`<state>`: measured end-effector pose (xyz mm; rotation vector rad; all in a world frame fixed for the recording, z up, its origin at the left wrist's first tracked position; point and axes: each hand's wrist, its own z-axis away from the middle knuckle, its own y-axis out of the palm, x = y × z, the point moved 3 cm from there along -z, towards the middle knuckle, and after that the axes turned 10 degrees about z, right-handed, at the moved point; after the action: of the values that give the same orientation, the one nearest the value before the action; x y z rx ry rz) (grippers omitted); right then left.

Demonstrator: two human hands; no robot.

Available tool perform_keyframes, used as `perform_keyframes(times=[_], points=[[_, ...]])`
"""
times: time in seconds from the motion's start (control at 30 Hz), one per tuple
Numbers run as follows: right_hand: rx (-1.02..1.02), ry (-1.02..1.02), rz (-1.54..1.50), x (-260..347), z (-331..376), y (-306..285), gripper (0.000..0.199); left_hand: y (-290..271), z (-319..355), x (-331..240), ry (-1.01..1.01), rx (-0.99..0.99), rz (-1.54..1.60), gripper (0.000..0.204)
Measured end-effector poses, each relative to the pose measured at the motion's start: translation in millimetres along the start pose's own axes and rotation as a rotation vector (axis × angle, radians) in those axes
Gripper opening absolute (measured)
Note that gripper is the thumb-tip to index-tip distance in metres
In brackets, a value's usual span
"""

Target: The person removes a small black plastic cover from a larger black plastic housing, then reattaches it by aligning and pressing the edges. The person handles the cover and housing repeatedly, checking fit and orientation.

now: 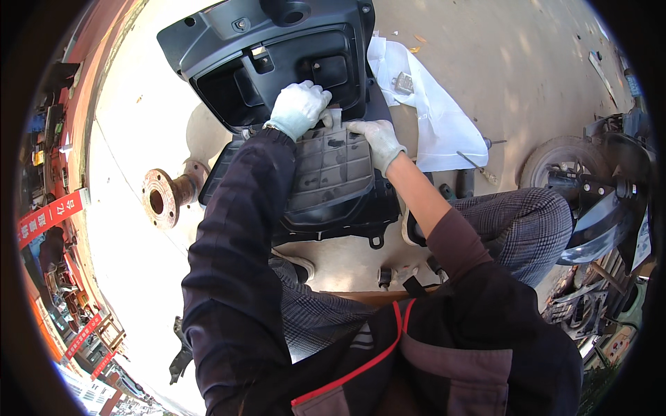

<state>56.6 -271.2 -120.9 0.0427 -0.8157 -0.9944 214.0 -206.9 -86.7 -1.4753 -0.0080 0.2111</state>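
Observation:
A large black plastic scooter body panel [277, 41] lies on the concrete ground in front of me, its hollow inner side facing up. A dark ribbed lid [333, 173] sits against its near edge. My left hand [300, 105], in a pale work glove, presses on the top edge of the lid where it meets the panel. My right hand [378, 141], also gloved, grips the lid's upper right corner. Both forearms come in from below, the left in a dark sleeve.
A white plastic bag [433, 118] with a small metal part [402, 83] lies to the right. A rusty flanged pipe [163, 197] sticks out at left. A scooter wheel and frame [590, 180] stand at right. Shop goods line the left rim.

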Motion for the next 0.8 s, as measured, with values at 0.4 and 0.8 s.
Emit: perform_keyframes(times=[0.4,0.8], points=[[-0.049,0.186,0.38,21.8,-33.9,6.1,0.019,-4.8,5.3,-3.8,-0.034,-0.007,0.094,0.019],[0.059,0.208,0.702,21.7,-44.8,12.3,0.021,-3.1,-4.6,8.9,-0.097,0.094,0.265,0.037]])
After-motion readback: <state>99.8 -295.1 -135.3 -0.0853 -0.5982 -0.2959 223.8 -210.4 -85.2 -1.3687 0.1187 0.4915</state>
